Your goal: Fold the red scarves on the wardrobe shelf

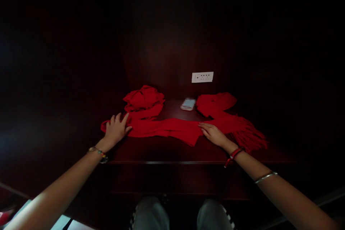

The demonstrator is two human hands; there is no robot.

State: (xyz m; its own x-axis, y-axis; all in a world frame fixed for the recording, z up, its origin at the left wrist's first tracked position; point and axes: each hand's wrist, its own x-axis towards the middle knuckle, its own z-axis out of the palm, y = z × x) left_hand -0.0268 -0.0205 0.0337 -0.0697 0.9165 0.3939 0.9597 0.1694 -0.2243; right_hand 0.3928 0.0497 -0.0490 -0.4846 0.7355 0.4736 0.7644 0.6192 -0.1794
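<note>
A red scarf [164, 127] lies stretched sideways along the front of a dark wooden shelf [161, 151], its fringe spread out at the right end. My left hand [116, 129] rests on the scarf's left end with fingers spread. On the right part of the cloth lies my right hand [212, 133], flat, its fingers stretched out and close together. Behind my left hand sits a bunched heap of red cloth [142, 99]. More red cloth [215, 102] lies folded behind my right hand; whether these are parts of the same scarf I cannot tell.
A pale, blurred-out flat object [188, 104] lies on the shelf between the two red heaps. A white power socket [202, 77] is set in the dark back wall. Dark panels close in both sides. Below the shelf's front edge are my knees [152, 214].
</note>
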